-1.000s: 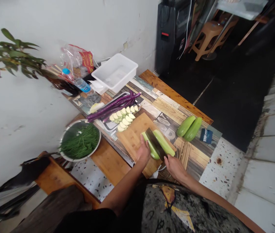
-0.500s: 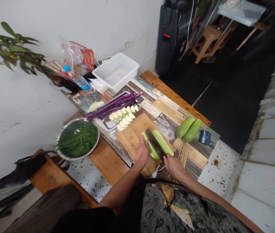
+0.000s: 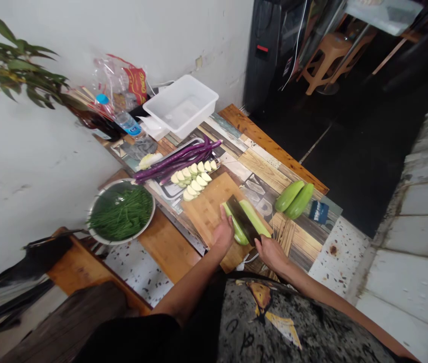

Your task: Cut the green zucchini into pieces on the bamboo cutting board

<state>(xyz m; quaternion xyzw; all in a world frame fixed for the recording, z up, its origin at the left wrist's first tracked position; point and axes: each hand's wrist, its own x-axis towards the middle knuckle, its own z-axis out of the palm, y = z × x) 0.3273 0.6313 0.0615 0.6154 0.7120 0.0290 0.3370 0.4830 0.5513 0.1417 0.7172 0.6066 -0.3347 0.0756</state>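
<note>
On the wooden chopping board (image 3: 205,214), near the middle of the patterned table (image 3: 257,162), we have two long pieces of pale green squash, a left piece (image 3: 239,235) and a right piece (image 3: 256,217), with a dark-bladed cleaver (image 3: 243,220) between them. Our right hand (image 3: 272,253) is closed around the handle at the near right end, and the blade points away from us toward the far left. Both pieces lie with their long axes almost parallel to it, running from near right to far left. Our left hand (image 3: 223,234) rests against the outer side of the left piece, its fingers pointing toward the far side; how firmly it grips, we cannot tell. Nor can we see whether the blade's edge meets the board. Just beyond the board's far left corner, cut slices (image 3: 195,186) sit in two slanting rows by a metal tray (image 3: 171,191), where long purple eggplants (image 3: 178,163) stretch from near left to far right. To the right of the board we see two whole squashes (image 3: 300,200), side by side, pointing from near left to far right, with a blue packet (image 3: 318,212) just beside them. To the left, a steel bowl (image 3: 104,195) holds long green stalks (image 3: 123,217).
</note>
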